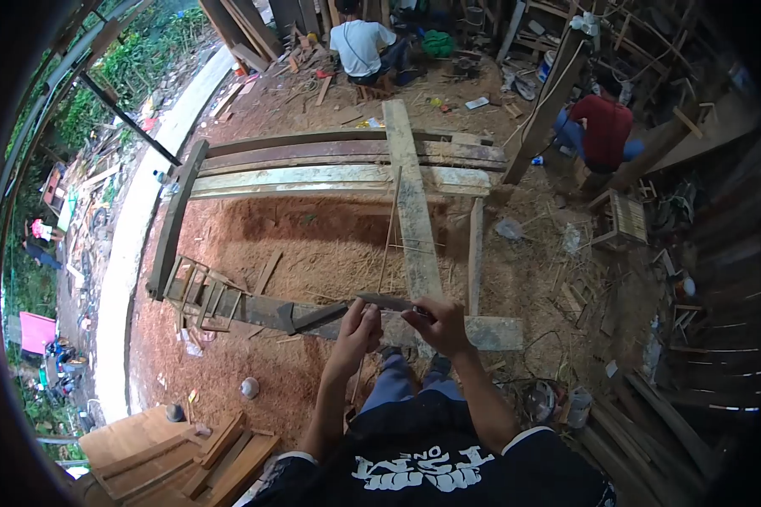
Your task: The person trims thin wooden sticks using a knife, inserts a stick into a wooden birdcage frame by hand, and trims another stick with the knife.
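Note:
My left hand (360,331) is closed, fingers curled, above the near plank. A thin wooden strip (391,226) runs through or right behind it, slanting from the crossing board down towards my legs. My right hand (440,326) is closed beside it, fingers bent around something small and dark with a shiny spot; its kind is not clear. Between and beyond both hands lies a dark, flat, long piece (320,317), partly hidden by my fingers. Under it is the worn near plank (492,333). A small ladder-like wooden frame (205,291) rests on the plank's left end.
A long board (410,194) crosses to the far beams (296,176). One person in a white shirt (359,49) sits at the back, another in a red shirt (601,131) at the right. A slatted stool (620,218), a post (545,106) and stacked wood (228,460) stand around.

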Tool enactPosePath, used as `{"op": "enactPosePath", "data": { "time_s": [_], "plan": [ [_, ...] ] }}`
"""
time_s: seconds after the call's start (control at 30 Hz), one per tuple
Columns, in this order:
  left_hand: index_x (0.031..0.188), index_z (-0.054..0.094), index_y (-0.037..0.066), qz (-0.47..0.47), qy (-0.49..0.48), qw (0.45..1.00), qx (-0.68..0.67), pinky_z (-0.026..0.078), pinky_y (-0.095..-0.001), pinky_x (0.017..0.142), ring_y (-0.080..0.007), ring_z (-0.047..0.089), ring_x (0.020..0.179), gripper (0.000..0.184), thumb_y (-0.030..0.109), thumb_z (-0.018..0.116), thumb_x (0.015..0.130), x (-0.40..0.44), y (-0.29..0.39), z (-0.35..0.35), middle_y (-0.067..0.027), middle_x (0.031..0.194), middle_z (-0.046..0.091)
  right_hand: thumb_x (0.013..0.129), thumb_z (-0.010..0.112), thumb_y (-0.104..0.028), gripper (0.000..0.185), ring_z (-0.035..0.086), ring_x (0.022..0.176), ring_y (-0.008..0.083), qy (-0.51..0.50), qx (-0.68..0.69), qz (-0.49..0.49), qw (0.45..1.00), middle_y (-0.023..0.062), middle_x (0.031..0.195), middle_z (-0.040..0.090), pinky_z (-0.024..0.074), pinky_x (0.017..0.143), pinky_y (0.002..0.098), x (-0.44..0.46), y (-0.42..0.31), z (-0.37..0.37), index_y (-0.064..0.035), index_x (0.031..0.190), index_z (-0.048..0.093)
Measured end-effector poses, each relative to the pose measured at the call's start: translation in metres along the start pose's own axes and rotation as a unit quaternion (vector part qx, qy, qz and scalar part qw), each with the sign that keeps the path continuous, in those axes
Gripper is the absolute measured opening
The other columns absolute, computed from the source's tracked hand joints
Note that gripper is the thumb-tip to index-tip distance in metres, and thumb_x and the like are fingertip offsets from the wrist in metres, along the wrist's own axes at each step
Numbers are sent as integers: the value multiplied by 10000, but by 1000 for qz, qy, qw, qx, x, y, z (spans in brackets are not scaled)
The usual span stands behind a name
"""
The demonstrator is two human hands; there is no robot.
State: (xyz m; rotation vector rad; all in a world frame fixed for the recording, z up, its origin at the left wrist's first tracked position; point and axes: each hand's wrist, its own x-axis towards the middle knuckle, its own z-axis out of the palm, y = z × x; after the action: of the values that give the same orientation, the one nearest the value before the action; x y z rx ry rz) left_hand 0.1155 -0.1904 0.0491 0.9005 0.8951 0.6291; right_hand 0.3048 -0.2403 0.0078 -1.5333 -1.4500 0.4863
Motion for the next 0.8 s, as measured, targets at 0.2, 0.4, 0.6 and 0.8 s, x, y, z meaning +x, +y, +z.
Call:
{"op": "enactPosePath", "data": {
  "time_s": [0.2,0.4,0.6,0.8],
  "plan": [
    [1039,506,92,-7,-32,998,-47,277,-202,450,-23,349,534,135,226,490,1042,6,7,-21,66,678,374,828,734,-483,436,561,473,246,10,-94,-89,992,64,514,513,403,482,364,30,-28,17,-59,750,670],
    [873,529,71,41,-52,997,38,243,-209,445,-9,327,537,230,234,516,1035,15,21,-52,87,667,374,821,729,-510,466,556,458,237,-1,-70,-113,991,50,504,515,417,490,350,55,-51,46,-62,709,669],
    [889,511,54,-5,-58,995,81,341,-233,509,-45,401,596,213,198,475,1042,20,28,-60,53,702,425,774,774,-505,453,546,456,223,-10,-99,-144,985,42,496,520,426,490,339,69,-44,38,-77,677,663],
    [973,547,66,-31,-32,996,80,311,-219,491,-32,381,573,183,227,483,1033,38,18,-49,60,700,410,800,739,-534,471,564,466,229,5,-134,-107,985,45,499,520,430,484,344,74,-7,28,-95,662,641]
  ]
}}
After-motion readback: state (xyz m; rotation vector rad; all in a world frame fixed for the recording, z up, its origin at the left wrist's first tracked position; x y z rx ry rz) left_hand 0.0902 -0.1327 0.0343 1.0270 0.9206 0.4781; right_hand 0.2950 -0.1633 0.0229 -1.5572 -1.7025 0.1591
